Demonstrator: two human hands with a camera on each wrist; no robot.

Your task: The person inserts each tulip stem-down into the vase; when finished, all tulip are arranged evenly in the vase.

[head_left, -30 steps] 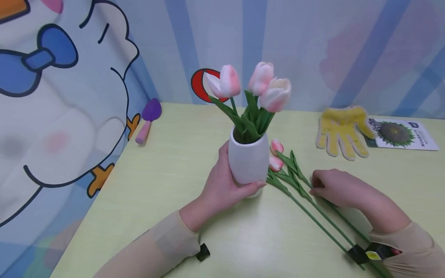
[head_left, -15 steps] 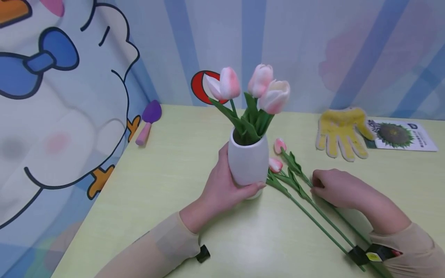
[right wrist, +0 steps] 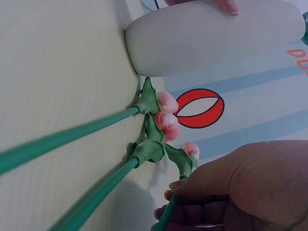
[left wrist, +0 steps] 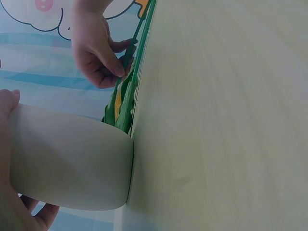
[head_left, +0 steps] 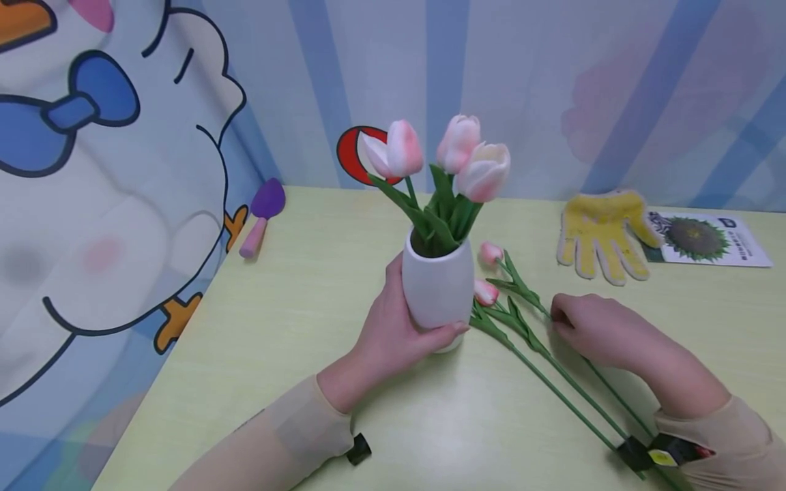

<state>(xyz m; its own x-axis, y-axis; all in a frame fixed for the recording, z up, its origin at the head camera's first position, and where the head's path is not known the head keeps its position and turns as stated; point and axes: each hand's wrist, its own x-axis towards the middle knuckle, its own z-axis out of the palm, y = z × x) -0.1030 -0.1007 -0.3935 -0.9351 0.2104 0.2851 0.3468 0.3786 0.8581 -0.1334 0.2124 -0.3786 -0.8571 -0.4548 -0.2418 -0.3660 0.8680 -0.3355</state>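
Note:
My left hand (head_left: 389, 331) grips a white vase (head_left: 439, 290) round its side. Several pale pink tulips (head_left: 405, 149) with green leaves stand in it. To the right of the vase, my right hand (head_left: 604, 331) pinches the green stem of another tulip (head_left: 491, 254) between thumb and fingers. In the right wrist view, that tulip's stem (right wrist: 168, 211) runs under the thumb, its small pink head beyond. More tulips (head_left: 487, 292) lie on the table between the vase and my right hand, their stems reaching toward the near right. The vase hides part of their heads in the head view.
A purple trowel (head_left: 263, 217) with a pink handle lies at the table's far left. At the back right, a yellow glove (head_left: 604, 228) lies beside a card (head_left: 706, 237) with a round plant picture. A patterned wall covering (head_left: 522, 82) borders the table (head_left: 295, 307).
The pinched tulip has turned in my right fingers, its leaves now facing another way, and its head has shifted slightly apart from the lying ones. My left hand and the vase stay put.

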